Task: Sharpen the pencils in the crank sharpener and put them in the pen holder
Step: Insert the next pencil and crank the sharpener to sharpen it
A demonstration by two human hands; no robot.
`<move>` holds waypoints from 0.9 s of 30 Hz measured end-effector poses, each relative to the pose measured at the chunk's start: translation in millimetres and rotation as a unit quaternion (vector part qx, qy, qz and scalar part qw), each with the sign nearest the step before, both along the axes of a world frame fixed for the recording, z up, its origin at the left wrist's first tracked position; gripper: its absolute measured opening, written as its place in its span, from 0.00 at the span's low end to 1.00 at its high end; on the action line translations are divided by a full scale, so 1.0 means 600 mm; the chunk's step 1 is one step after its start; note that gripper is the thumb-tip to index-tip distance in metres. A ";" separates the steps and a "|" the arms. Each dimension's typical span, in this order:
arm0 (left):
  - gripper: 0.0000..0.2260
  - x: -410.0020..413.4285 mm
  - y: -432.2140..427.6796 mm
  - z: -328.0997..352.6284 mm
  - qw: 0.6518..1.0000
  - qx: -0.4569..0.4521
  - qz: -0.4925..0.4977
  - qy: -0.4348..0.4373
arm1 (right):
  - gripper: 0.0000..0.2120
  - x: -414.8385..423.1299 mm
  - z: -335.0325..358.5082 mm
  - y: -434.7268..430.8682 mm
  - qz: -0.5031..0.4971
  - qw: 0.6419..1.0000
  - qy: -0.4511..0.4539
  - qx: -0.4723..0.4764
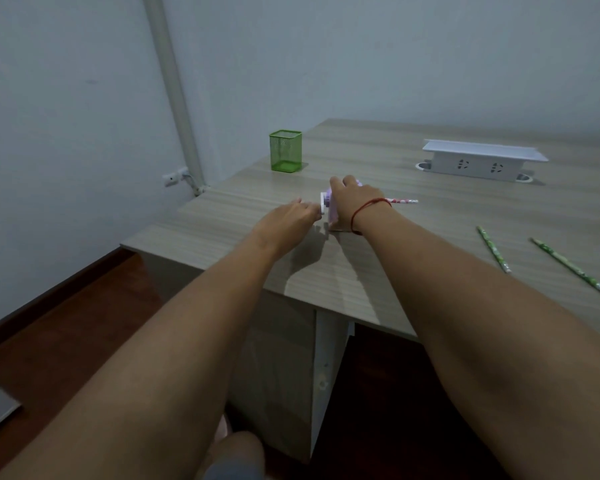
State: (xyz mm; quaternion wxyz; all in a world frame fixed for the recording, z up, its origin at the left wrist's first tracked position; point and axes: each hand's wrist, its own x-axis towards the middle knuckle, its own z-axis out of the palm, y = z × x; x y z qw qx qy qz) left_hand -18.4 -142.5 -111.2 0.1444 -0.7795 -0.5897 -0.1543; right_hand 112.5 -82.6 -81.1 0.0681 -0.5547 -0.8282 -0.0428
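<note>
Sharpener look: the crank sharpener (333,211) is a small pale lilac box with a white round crank (323,203) on its left end; most of the body is hidden under your hand.
Sharpener place: it stands on the surface (395,251) near the front left edge, between your two hands, with the pen holder (286,150) well beyond it towards the back left corner.
Left grip: your left grip (291,220) reaches in from the left, fingers closed narrowly on the crank (the fingertips themselves are too small to tell apart).
Right grip: your right grip (355,199) is curled over the top of the crank sharpener, holding it down against the surface; a red string (369,206) circles that wrist.
Pencil in the sharpener: one pink pencil (404,201) with a red and white pattern juts level out of the sharpener's right side, past your right wrist.
Loose pencils: two green pencils (493,249) (570,266) with a white pattern lie flat on the surface to the right, apart from each other and well apart from the sharpener.
Pencil count: three in all, one pink and two green.
Pen holder look: one square green mesh cup, upright; no pencil shows above its rim.
Other item: one white socket box (482,161) with two outlets stands at the back right of the surface.
</note>
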 end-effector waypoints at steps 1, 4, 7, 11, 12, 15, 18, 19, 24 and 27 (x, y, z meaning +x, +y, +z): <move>0.10 0.000 0.001 -0.003 1.000 -0.007 -0.008 -0.003 | 0.34 0.000 0.001 0.000 0.001 1.000 0.000 -0.003; 0.08 -0.002 0.013 -0.023 0.999 -0.039 0.000 -0.015 | 0.34 0.002 -0.002 0.003 0.008 1.000 0.000 0.001; 0.08 -0.002 0.029 -0.024 0.997 -0.072 0.006 -0.024 | 0.32 0.008 -0.007 0.006 0.022 0.999 0.016 0.017; 0.10 -0.002 0.052 -0.008 0.993 -0.118 0.013 -0.016 | 0.41 0.014 -0.012 0.007 0.047 0.998 0.014 0.025; 0.11 -0.002 0.059 -0.003 0.992 -0.123 0.019 -0.004 | 0.42 0.015 -0.013 0.009 0.050 0.998 0.015 0.031; 0.10 -0.008 0.081 0.010 0.990 -0.128 0.033 0.049 | 0.39 0.013 -0.014 0.016 0.051 0.997 0.013 0.050; 0.10 -0.014 0.106 0.014 0.992 -0.102 0.035 0.071 | 0.39 0.009 -0.016 0.021 0.047 0.997 0.006 0.057; 0.11 -0.015 0.111 0.018 0.993 -0.089 0.040 0.072 | 0.40 0.008 -0.018 0.023 0.045 0.997 0.006 0.055; 0.09 -0.015 0.116 0.025 0.994 -0.031 0.057 0.090 | 0.38 0.007 -0.019 0.025 0.039 0.998 0.007 0.048; 0.09 -0.018 0.117 0.017 0.996 -0.023 0.047 0.077 | 0.37 0.006 -0.021 0.028 0.034 0.998 0.006 0.051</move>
